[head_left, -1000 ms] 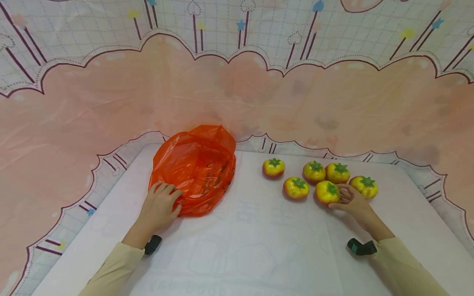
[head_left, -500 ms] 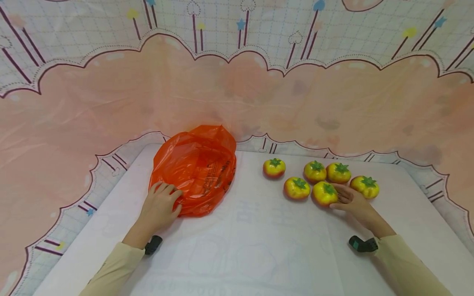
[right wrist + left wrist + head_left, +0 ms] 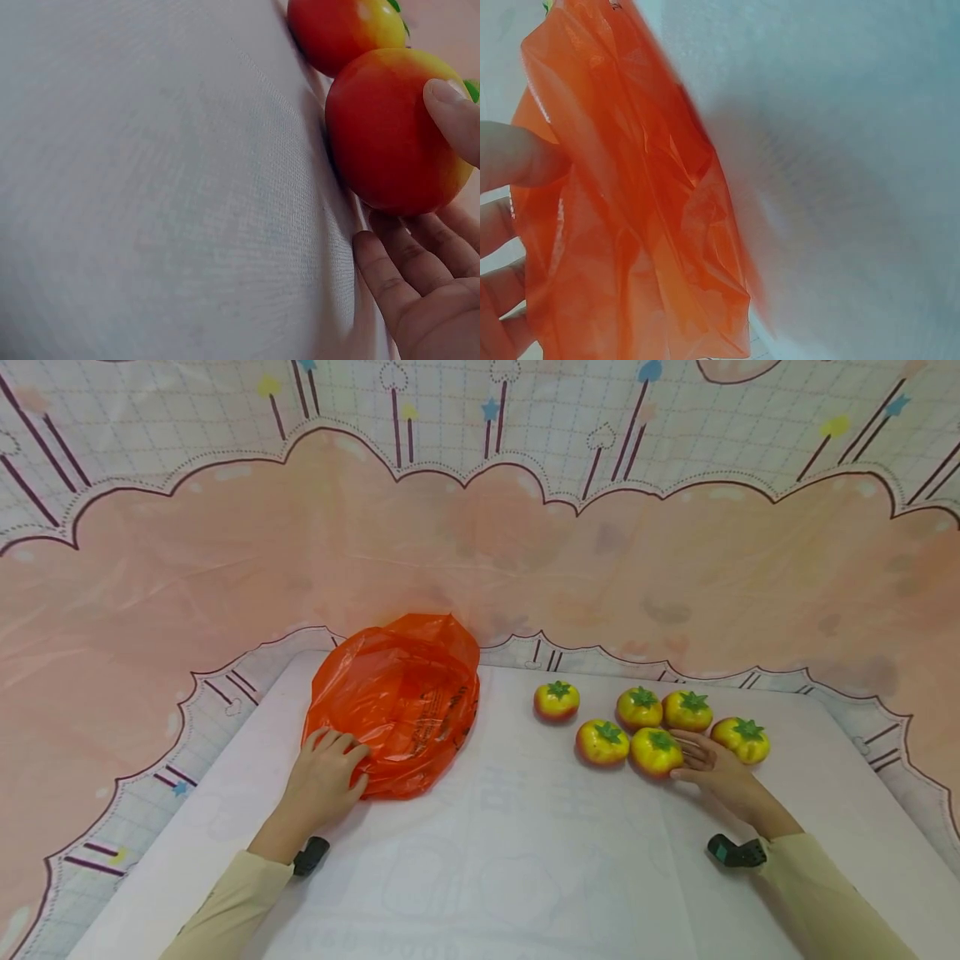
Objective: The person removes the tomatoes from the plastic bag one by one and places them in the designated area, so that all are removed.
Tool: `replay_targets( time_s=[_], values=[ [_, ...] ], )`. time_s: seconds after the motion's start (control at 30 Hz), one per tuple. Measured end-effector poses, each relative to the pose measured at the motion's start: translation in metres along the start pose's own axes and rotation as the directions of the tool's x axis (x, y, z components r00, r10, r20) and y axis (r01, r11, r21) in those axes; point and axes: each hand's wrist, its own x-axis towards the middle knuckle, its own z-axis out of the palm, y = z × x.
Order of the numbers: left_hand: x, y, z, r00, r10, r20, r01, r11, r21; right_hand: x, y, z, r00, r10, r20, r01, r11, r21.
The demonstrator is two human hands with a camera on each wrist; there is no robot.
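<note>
A: Where are our hands?

B: Our left hand [image 3: 324, 770] rests on the near edge of the orange bag [image 3: 397, 702], with its fingers [image 3: 514, 157] curled onto the thin plastic. The bag lies on the left part of the white counter [image 3: 495, 868].

A: And the other one?

B: Our right hand [image 3: 708, 767] is by the toy fruit [image 3: 656, 752]. The thumb [image 3: 454, 116] presses on top and the fingers [image 3: 390, 277] lie under its side, so we have a loose hold on it. It sits on the counter, touching the fruit on its left [image 3: 602, 742].

A: How do we do this bit well, do you think?

B: We think we should wrap our fingers more around the fruit before we lift, because it is round and smooth and could roll away. We should lift it straight up so we do not bump the other fruits [image 3: 688, 711] near it.

A: And the bag?

B: We think we need to keep the bag still and its mouth wide, since the plastic is floppy.
</note>
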Motion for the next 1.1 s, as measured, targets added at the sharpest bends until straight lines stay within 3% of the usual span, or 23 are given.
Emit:
replay_targets(
  time_s=[0.47,0.73,0.93,1.1],
  values=[
    [0.005,-0.001,0.001,1.000,0.017,0.010,-0.017,1.000,0.009,0.000,0.005,-0.002,1.000,0.012,0.008,-0.012,0.999,0.032],
    [0.008,0.000,0.000,1.000,0.029,-0.005,-0.029,0.999,0.023,-0.002,0.009,-0.004,0.993,-0.115,0.003,0.113,0.981,0.157],
    [0.009,0.001,-0.003,0.998,0.041,-0.049,-0.039,0.998,0.047,-0.005,0.008,-0.008,0.988,-0.152,0.013,0.146,0.967,0.211],
    [0.011,0.005,-0.007,0.990,0.023,-0.139,-0.018,0.999,0.033,-0.010,0.000,-0.013,0.994,-0.107,-0.010,0.107,0.988,0.108]
  ],
)
